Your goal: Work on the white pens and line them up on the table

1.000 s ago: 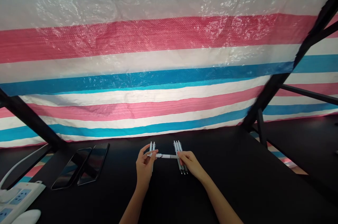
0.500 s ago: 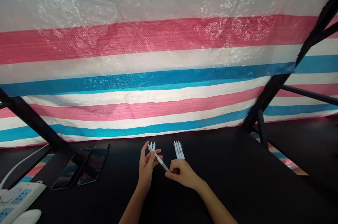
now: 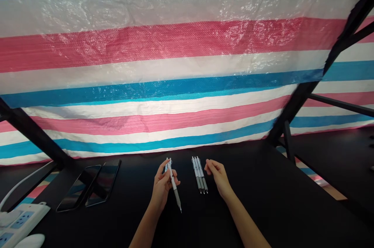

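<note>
My left hand (image 3: 161, 186) is closed around a white pen (image 3: 176, 194) with a grey grip, held at a slant with its bare metal tip pointing down toward me. Behind those fingers, part of another white pen shape (image 3: 168, 161) shows; most of it is hidden. Three similar white pens (image 3: 199, 174) lie side by side on the black table, tips toward me. Just right of them is my right hand (image 3: 219, 180), its fingers curled and pressed together, apart from the held pen. Whether anything small is between those fingers cannot be seen.
Two dark phones (image 3: 103, 183) lie on the table (image 3: 193, 228) to the left. A white power strip (image 3: 22, 220) and a rounded white object (image 3: 30, 241) are at the lower left. Black frame bars (image 3: 295, 111) rise on both sides, before a striped tarp (image 3: 163, 123).
My right hand has left the pen's tip end and moved up and right, beyond the three pens. The pen in my left hand has swung to point more steeply down, its tip now showing.
</note>
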`<state>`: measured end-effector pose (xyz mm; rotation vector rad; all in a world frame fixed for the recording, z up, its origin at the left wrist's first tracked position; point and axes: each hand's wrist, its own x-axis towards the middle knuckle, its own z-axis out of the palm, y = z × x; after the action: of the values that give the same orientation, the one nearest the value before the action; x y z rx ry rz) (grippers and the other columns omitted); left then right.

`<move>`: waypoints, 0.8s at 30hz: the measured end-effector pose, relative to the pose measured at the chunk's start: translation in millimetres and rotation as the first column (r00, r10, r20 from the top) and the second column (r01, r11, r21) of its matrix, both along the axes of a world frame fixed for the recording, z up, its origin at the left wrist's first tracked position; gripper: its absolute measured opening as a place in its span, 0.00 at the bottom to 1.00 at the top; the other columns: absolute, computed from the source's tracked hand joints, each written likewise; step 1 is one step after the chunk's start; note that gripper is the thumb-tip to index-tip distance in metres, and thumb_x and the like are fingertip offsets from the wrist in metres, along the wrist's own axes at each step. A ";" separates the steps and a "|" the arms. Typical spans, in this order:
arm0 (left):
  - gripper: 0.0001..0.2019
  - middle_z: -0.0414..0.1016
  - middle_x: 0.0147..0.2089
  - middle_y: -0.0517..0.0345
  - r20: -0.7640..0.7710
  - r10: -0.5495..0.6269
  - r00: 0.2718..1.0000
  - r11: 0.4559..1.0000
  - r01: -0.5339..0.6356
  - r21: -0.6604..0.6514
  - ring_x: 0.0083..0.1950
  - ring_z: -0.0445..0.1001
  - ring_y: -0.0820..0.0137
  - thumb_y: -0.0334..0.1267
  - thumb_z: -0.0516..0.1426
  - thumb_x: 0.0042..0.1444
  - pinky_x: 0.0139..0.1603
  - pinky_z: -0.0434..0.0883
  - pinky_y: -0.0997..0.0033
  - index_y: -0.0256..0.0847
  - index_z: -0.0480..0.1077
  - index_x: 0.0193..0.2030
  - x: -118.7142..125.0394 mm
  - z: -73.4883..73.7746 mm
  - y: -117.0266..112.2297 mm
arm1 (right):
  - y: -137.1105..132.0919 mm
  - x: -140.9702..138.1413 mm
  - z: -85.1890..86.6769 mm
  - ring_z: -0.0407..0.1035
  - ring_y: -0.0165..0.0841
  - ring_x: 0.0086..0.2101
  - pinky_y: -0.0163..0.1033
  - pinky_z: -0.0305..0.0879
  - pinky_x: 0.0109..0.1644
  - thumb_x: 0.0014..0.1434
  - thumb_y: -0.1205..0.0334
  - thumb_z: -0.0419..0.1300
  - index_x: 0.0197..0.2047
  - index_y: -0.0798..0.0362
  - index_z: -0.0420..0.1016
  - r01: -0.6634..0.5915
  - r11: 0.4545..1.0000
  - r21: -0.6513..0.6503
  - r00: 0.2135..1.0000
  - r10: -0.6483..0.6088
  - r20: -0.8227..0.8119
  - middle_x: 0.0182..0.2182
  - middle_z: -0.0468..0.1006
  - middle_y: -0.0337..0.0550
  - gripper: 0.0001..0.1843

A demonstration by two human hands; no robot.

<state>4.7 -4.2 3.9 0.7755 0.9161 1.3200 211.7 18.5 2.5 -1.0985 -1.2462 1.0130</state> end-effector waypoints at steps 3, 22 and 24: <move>0.26 0.70 0.27 0.62 -0.004 -0.004 1.000 1.000 0.004 -0.006 0.22 0.67 0.78 0.49 0.61 0.48 0.31 0.73 0.69 0.42 0.66 0.53 -1.0 0.7 -0.2 | 1.2 5.0 1.9 0.52 0.27 0.20 0.35 0.52 0.26 0.53 0.41 0.57 0.17 0.52 0.64 0.075 0.997 -0.032 0.983 -0.079 -0.163 0.15 0.56 0.34 0.25; 0.27 0.68 0.27 0.64 0.023 0.114 0.993 0.993 -0.114 -0.024 0.20 0.63 0.81 0.49 0.62 0.46 0.25 0.68 0.76 0.43 0.66 0.53 -5.7 0.5 3.6 | 18.7 26.0 -22.1 0.53 0.25 0.16 0.35 0.57 0.21 0.51 0.53 0.60 0.21 0.49 0.59 0.087 0.973 -0.212 0.741 -0.206 -0.639 0.15 0.53 0.29 0.16; 0.27 0.68 0.28 0.64 0.027 0.117 0.993 0.993 -0.116 -0.031 0.20 0.64 0.81 0.49 0.62 0.46 0.25 0.68 0.77 0.43 0.66 0.52 -6.4 -0.5 3.9 | 18.5 25.6 -22.1 0.53 0.25 0.16 0.35 0.57 0.21 0.51 0.53 0.60 0.20 0.49 0.59 0.092 0.971 -0.220 0.738 -0.215 -0.640 0.15 0.53 0.30 0.16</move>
<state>-1.7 -0.3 3.4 0.6870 0.9673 1.4131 237.3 37.0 -19.6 -0.8321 -0.4822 1.2533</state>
